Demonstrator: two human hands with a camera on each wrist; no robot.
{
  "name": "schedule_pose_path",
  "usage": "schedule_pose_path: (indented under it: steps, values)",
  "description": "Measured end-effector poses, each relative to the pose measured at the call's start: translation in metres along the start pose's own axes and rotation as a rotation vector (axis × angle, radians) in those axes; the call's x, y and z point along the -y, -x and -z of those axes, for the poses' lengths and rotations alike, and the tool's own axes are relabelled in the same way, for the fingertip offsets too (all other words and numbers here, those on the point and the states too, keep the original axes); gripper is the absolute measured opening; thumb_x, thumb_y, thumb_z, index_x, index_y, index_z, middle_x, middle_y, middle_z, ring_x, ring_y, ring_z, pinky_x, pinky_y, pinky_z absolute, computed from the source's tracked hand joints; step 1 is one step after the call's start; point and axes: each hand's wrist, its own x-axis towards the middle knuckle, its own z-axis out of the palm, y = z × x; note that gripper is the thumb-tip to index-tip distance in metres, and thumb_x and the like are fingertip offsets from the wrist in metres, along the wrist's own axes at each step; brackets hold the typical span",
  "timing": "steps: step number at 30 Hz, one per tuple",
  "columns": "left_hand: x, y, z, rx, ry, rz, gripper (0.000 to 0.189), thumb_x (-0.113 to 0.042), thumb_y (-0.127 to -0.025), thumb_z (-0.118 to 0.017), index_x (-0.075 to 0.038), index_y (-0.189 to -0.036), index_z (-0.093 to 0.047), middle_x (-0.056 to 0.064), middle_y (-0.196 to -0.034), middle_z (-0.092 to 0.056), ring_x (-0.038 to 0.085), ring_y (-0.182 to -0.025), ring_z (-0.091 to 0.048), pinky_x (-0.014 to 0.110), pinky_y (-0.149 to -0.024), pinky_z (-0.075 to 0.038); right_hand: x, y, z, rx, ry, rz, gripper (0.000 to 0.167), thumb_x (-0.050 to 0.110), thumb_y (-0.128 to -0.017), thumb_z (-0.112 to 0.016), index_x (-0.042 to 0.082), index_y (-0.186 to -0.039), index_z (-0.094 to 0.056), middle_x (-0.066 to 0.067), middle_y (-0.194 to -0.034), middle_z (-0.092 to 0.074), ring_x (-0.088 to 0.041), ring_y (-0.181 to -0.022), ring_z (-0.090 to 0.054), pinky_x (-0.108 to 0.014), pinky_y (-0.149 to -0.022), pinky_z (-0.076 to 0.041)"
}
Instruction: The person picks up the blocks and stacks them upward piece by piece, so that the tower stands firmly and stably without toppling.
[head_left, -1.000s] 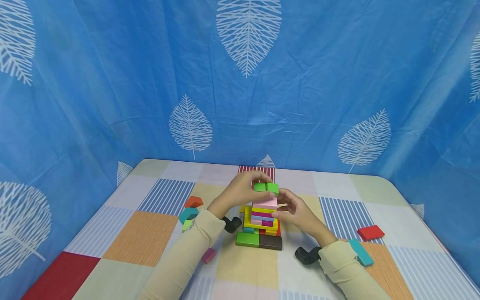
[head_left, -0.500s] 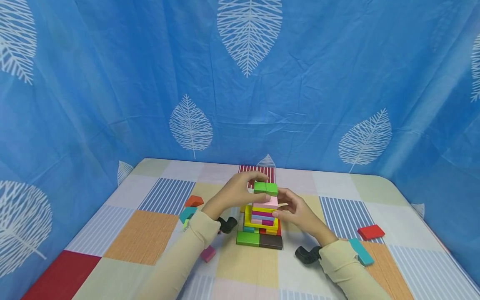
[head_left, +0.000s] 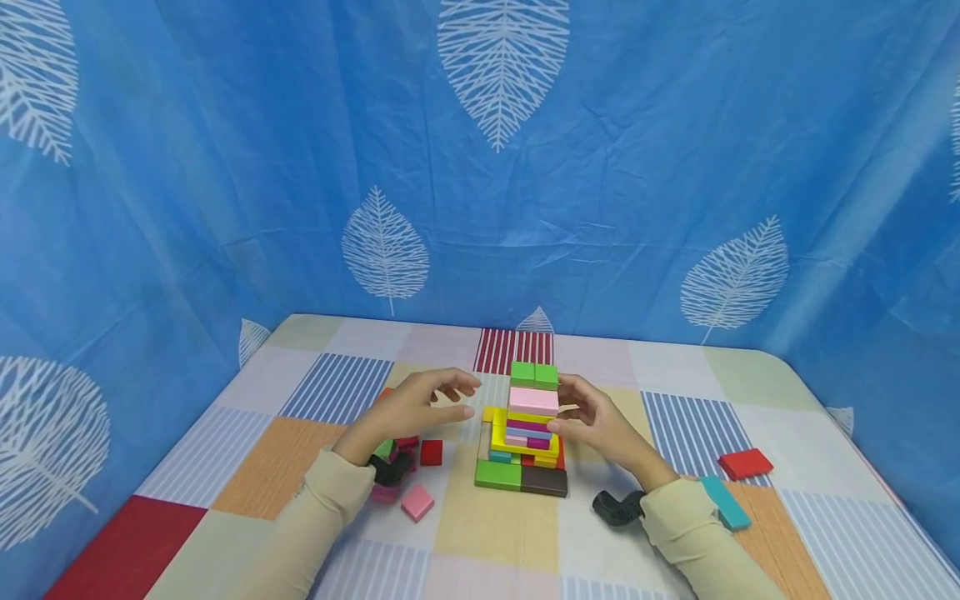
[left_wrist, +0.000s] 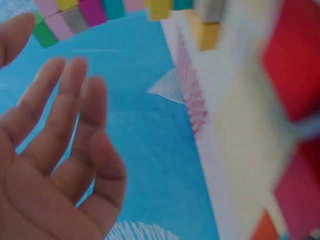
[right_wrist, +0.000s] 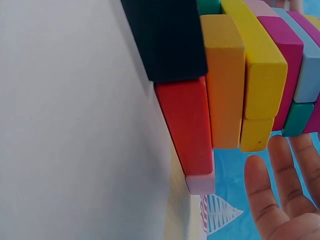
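Observation:
A tower of coloured blocks stands in the middle of the head view. Two green blocks (head_left: 534, 375) top it, over a pink block (head_left: 533, 401) and several thin layers. A green block (head_left: 498, 474) and a dark brown block (head_left: 543, 481) lie at its front foot. My left hand (head_left: 412, 406) is apart from the tower on its left, fingers spread and holding nothing. My right hand (head_left: 600, 423) stays at the tower's right side, thumb tip by the front and fingers behind. In the right wrist view its fingers (right_wrist: 287, 175) lie loosely beside the stacked blocks.
Loose blocks lie left of the tower, among them a red block (head_left: 431, 452) and a pink block (head_left: 417, 502); some are partly behind the left wrist. At right are a red block (head_left: 745, 464) and a teal block (head_left: 724, 503). A blue curtain (head_left: 600, 167) backs the table.
My left hand has let go of the green blocks on top and moved left and down, uncovering loose blocks. The two green blocks now sit side by side. My right hand has barely moved.

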Motion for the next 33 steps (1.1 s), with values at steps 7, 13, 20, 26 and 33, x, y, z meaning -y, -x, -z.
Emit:
schedule_pose_path:
  steps: [7,13,20,26,33]
  values:
    - [0.022,0.017,0.003,0.145,-0.022,0.030,0.032,-0.011,-0.100,-0.076,0.002,-0.129,-0.070,0.014,-0.123,-0.073,0.024,-0.109,-0.068,0.045,-0.094,-0.055,0.001,0.000,0.001,-0.001,0.005,0.001,0.064,0.008,-0.098,-0.078,-0.006,-0.153,-0.049,-0.025,-0.135,-0.063,-0.025,-0.119,-0.062,-0.035,-0.104,-0.056]
    - [0.032,0.024,0.007,0.183,-0.041,0.049,0.029,-0.003,-0.093,-0.081,0.003,-0.120,-0.073,0.011,-0.115,-0.075,0.020,-0.101,-0.067,0.032,-0.091,-0.058,0.000,0.000,0.002,0.003,0.001,0.011,0.064,0.007,-0.098,-0.078,-0.007,-0.153,-0.048,-0.026,-0.134,-0.063,-0.021,-0.117,-0.063,-0.033,-0.103,-0.056]
    - [0.029,0.028,0.004,0.184,-0.153,0.148,0.034,-0.003,-0.082,-0.093,-0.007,-0.112,-0.077,-0.002,-0.107,-0.075,0.014,-0.094,-0.064,0.029,-0.083,-0.057,0.000,0.000,0.001,0.012,-0.010,0.032,0.064,0.006,-0.097,-0.077,-0.009,-0.152,-0.048,-0.026,-0.133,-0.063,-0.017,-0.116,-0.063,-0.034,-0.102,-0.056]
    - [0.026,0.029,-0.002,0.173,-0.224,0.177,0.031,-0.004,-0.081,-0.093,-0.009,-0.108,-0.077,-0.006,-0.094,-0.068,0.009,-0.087,-0.059,0.025,-0.076,-0.054,0.000,0.000,0.000,0.011,-0.012,0.027,0.063,0.006,-0.098,-0.077,-0.009,-0.152,-0.048,-0.027,-0.133,-0.063,-0.018,-0.115,-0.063,-0.033,-0.102,-0.056]
    - [0.025,0.028,-0.009,0.148,-0.230,0.230,0.038,-0.012,-0.081,-0.096,-0.008,-0.112,-0.075,-0.003,-0.081,-0.060,0.012,-0.077,-0.055,0.025,-0.068,-0.050,-0.001,0.000,0.000,0.006,-0.007,0.028,0.062,0.005,-0.098,-0.077,-0.009,-0.152,-0.049,-0.027,-0.133,-0.063,-0.017,-0.116,-0.063,-0.031,-0.102,-0.056]
